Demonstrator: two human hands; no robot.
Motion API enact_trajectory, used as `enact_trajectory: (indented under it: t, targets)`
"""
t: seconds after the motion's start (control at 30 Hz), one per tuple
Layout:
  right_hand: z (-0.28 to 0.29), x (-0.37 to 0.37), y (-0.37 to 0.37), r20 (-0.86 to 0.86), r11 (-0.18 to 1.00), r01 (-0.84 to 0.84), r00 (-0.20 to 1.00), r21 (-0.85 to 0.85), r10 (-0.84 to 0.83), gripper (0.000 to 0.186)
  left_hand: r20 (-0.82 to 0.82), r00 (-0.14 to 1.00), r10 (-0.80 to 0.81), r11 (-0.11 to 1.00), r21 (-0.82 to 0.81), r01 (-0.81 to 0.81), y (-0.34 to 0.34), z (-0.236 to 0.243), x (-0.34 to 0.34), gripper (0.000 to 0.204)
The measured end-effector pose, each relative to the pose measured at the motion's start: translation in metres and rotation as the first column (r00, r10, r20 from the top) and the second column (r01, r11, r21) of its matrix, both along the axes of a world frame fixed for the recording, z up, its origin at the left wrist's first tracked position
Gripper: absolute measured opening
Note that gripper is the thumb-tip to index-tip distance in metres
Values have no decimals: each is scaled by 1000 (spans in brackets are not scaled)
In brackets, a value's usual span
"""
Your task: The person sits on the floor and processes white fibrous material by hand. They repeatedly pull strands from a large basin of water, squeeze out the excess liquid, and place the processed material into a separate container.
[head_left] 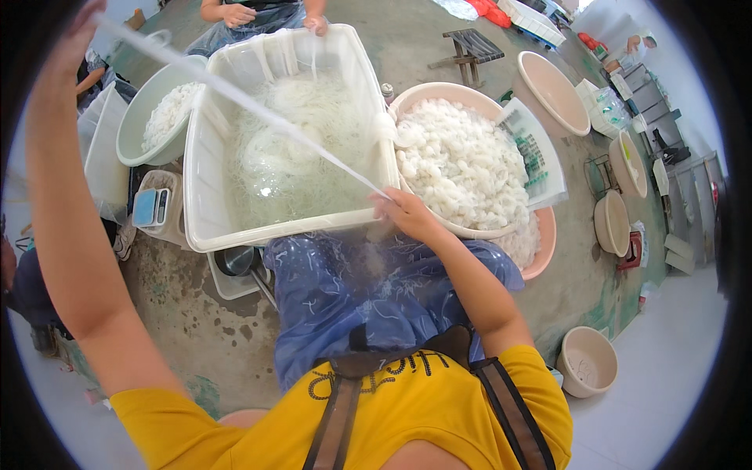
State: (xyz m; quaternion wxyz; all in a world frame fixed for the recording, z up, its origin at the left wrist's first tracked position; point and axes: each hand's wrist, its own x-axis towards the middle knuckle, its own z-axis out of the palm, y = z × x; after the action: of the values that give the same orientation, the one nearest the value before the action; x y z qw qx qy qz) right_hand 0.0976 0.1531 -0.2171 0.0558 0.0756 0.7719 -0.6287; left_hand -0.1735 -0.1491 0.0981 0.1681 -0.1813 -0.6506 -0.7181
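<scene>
A long, translucent white strand (258, 112) is stretched taut on a slant across the view. Its upper end is in my left hand (77, 33), raised high at the far left with the fingers closed and partly cut off by the rim. The lower end is pinched in my right hand (406, 213), at the near right corner of a big white rectangular tub (286, 235). Cloudy water fills the tub, with a tangle of similar thin strands (274, 157) in it. What the strand is made of I cannot tell.
Right of the tub, a round basin (462, 229) is heaped with white knotted bundles (462, 160), a printed plastic bag (536, 153) at its edge. A green basin (129, 129) and small scale (150, 207) stand left. Across the tub, another person's hand (316, 25) holds a strand.
</scene>
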Motion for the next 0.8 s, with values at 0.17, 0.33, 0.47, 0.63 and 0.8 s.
enact_trajectory:
  t: [0.17, 0.33, 0.47, 0.63, 0.8]
  targets:
    - [-8, 7, 10, -67, 991, 55, 996, -125, -63, 23, 168, 958, -234, 924, 346, 164, -56, -52, -33, 6]
    - [-6, 5, 24, -168, 938, 146, 981, 314, -96, 24, 421, 806, -416, 902, 301, 309, 21, -141, 40, 27]
    - [-4, -6, 21, -449, 747, 256, 891, 613, 64, 27, 495, 637, -591, 805, 412, 427, 58, -160, 86, 40]
    - [50, -21, -60, -213, 963, 105, 976, 249, -51, 33, 420, 544, -726, 683, 526, 506, 112, -132, 125, 38]
    - [1, -38, -59, -268, 953, 80, 963, 292, 1, 33, 207, 581, -787, 597, 489, 635, 100, -94, 112, 38]
